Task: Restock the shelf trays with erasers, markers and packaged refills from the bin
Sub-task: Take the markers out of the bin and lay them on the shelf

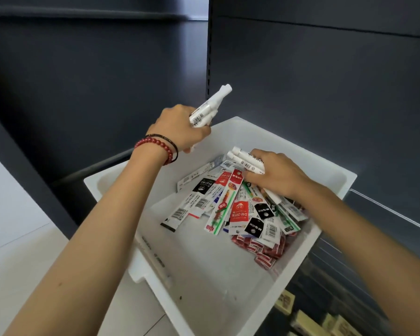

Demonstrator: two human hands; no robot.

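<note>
A white plastic bin [228, 275] sits below me, tilted across the view. A heap of packaged refills [235, 209] lies in its far half, with small red-wrapped erasers [264, 251] under the heap's near edge. My left hand [180, 129] is raised above the bin's far-left rim and grips a bundle of white markers [209, 107] that point up and to the right. My right hand [274, 175] is down in the bin on top of the refills and holds a second bundle of white markers [245, 158].
Dark grey shelving panels fill the background. A clear-fronted shelf tray edge [386, 209] runs along the right. Boxed erasers [308, 321] lie in trays at the lower right. A pale floor [22, 238] shows at the left.
</note>
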